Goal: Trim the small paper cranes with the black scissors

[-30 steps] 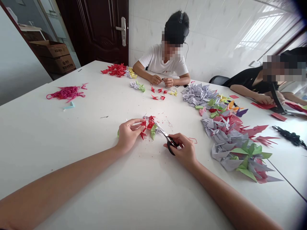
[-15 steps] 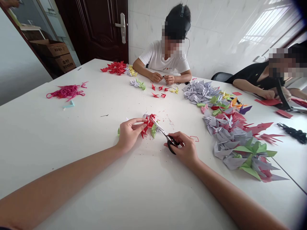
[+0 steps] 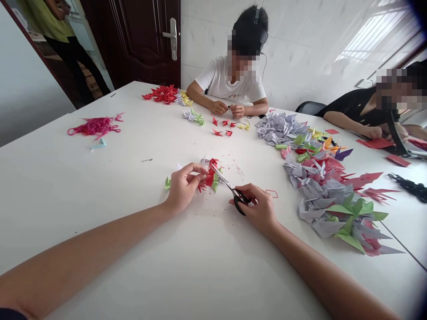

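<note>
Over the white table [image 3: 200, 266], dark door [image 3: 140, 40] beyond, hands [image 3: 182, 189] [image 3: 262, 206] pinch red paper [image 3: 210, 179] and scissors [image 3: 231, 186].

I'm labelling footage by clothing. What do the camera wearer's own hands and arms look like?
The left hand and right hand are bare, with no gloves, rings or wristwear visible. The forearms are uncovered too. A dark patch of cloth, possibly a sleeve edge, shows in the picture's bottom-left corner.

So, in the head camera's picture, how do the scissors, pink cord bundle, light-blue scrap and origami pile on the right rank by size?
1. Origami pile
2. Pink cord bundle and black-handled scissors: they look about equally long, so unranked
3. Light-blue scrap
</note>
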`<state>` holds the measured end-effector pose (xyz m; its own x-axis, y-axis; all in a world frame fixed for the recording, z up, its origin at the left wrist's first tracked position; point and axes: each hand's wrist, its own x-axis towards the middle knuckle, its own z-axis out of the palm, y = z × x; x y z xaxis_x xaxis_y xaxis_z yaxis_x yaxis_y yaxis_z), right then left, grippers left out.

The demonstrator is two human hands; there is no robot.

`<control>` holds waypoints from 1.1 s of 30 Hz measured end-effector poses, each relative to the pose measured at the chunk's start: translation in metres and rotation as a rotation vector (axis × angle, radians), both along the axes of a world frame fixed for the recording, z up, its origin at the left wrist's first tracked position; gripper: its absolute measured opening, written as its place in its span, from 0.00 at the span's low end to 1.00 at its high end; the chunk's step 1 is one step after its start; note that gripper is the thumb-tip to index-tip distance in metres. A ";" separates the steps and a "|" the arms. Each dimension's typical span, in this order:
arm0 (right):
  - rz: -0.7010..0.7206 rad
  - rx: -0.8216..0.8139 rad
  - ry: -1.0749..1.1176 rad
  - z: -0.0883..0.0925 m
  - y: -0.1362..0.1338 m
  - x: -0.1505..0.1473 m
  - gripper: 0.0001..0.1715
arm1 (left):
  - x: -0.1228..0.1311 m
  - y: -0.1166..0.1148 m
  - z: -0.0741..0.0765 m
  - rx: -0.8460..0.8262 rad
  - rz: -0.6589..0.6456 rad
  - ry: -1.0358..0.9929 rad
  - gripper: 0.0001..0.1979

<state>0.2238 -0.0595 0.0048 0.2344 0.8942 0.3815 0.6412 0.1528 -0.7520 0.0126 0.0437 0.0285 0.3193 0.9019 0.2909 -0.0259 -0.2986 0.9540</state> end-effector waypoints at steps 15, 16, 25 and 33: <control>-0.088 -0.048 0.112 0.004 0.002 0.001 0.17 | -0.001 0.000 -0.007 0.578 -0.319 0.450 0.08; -0.088 -0.058 0.128 0.004 0.002 0.001 0.18 | -0.001 -0.001 -0.008 0.620 -0.371 0.509 0.11; -0.084 -0.040 0.118 0.005 0.002 0.000 0.16 | 0.001 0.000 -0.014 0.753 -0.436 0.671 0.13; -0.097 -0.013 0.134 0.004 0.002 0.001 0.16 | -0.003 0.003 -0.010 0.431 -0.334 0.365 0.17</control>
<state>0.2250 -0.0575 0.0091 0.3674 0.8697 0.3297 0.5466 0.0850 -0.8331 0.0098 0.0467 0.0183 0.7089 0.5638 0.4238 0.1194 -0.6881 0.7157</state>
